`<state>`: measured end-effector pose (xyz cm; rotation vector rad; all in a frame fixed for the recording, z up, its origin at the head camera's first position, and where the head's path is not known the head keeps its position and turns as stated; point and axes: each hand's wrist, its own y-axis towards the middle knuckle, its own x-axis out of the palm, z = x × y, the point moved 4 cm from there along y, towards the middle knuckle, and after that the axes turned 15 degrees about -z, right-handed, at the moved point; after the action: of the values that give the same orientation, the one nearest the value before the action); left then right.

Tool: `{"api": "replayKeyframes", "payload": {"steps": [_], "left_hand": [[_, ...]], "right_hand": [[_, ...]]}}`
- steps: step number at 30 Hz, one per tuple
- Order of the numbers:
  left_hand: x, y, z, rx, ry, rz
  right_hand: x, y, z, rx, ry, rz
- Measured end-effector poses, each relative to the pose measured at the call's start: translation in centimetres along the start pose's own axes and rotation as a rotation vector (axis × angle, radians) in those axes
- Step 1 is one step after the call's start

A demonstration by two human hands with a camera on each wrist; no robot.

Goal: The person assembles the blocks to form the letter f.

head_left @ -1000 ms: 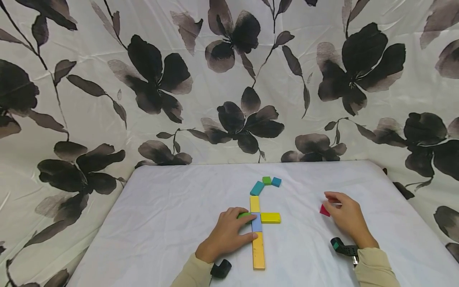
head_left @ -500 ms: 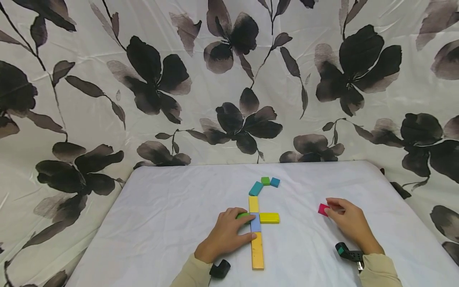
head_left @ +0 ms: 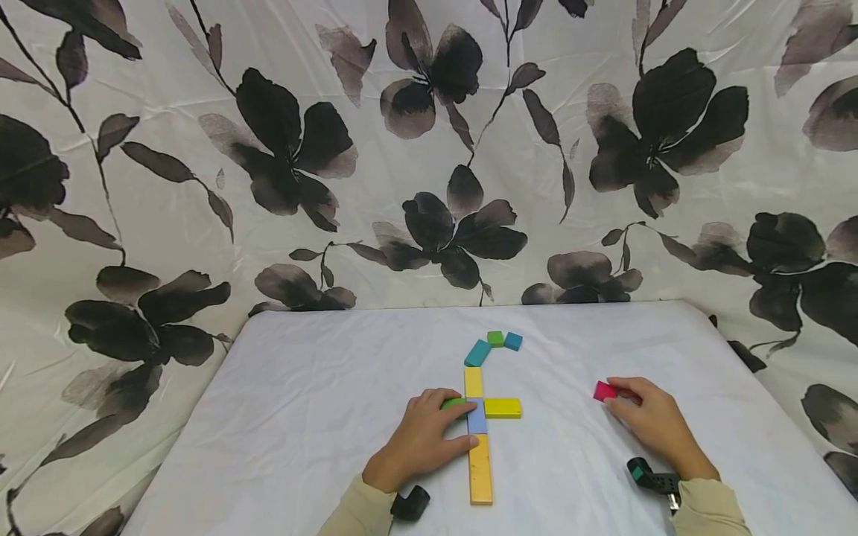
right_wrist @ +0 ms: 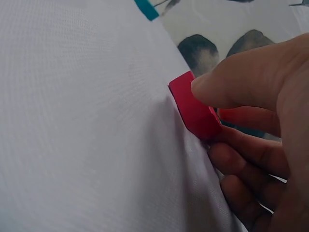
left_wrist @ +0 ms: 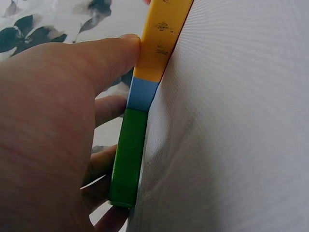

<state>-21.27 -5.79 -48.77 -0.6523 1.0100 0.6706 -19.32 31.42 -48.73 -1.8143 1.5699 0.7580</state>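
Wooden blocks lie joined in a cross on the white cloth. A long orange block forms its lower stem, below a light blue block. A yellow block juts right and another yellow block extends upward. My left hand rests over the green block on the left, its thumb touching the orange one; the hand partly hides the green block in the head view. Farther right, my right hand pinches a red block between thumb and fingers, at the cloth surface.
Beyond the cross, a teal block, a small green block and a small blue block curve rightward. White cloth covers the table. Behind its far edge hangs a floral curtain. Black cameras sit at both wrists.
My right hand has shifted slightly toward me and repositioned its fingers on the red block, which has turned a little and shows more. The left hand stays in place on the cross.
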Motion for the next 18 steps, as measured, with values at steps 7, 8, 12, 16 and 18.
{"api": "replayKeyframes", "payload": {"steps": [7,8,12,16,18], "left_hand": [[0.08,-0.09,0.09,0.008,0.006,0.01],[0.08,-0.1,0.09,0.009,0.006,0.011],[0.06,-0.13,0.14,0.011,0.002,0.013],[0.02,-0.12,0.15,0.011,0.005,0.012],[-0.04,-0.11,0.16,0.011,0.008,0.012]], "right_hand": [[0.08,0.02,-0.33,-0.041,-0.054,0.04],[0.08,0.02,-0.39,-0.042,-0.053,0.039],[0.11,0.03,-0.47,-0.04,-0.052,0.043],[0.26,0.17,-0.32,-0.027,-0.047,0.044],[0.34,0.26,-0.21,-0.015,-0.044,0.041]]}}
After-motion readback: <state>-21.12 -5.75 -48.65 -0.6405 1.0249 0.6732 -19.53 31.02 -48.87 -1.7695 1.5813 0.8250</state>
